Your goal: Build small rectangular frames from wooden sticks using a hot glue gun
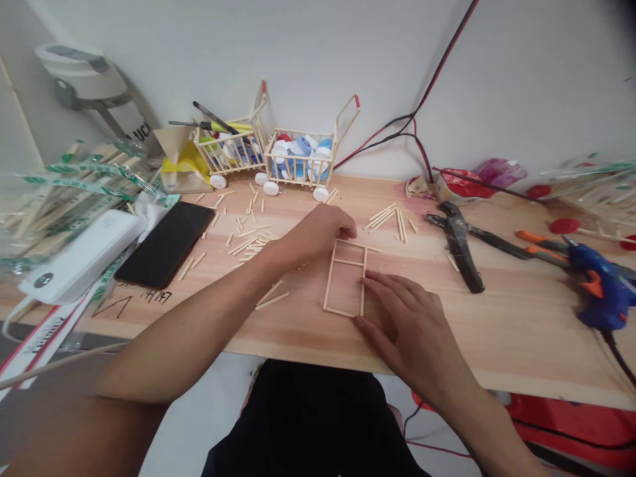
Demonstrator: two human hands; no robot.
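Note:
A flat rectangular frame of thin wooden sticks (326, 291) lies on the table, with one crossbar near its far end. My left hand (325, 224) is at that far end, fingers curled down; whatever they pinch is hidden. From the right, my right hand (410, 315) rests against the frame, its fingertips at the long side and its thumb at the near corner. The fingers and thumb of this hand are spread apart. A stick (373, 250) juts out to the right at the frame's far end.
Cut sticks (243, 245) lie scattered left of the frame, more sticks (382, 217) behind it. Two small stick carts (298, 173) holding bottle caps stand by the wall. A phone (166, 244) and white power bank (82, 255) lie left; cutting pliers (462, 248) and a blue glue gun (601, 285) right.

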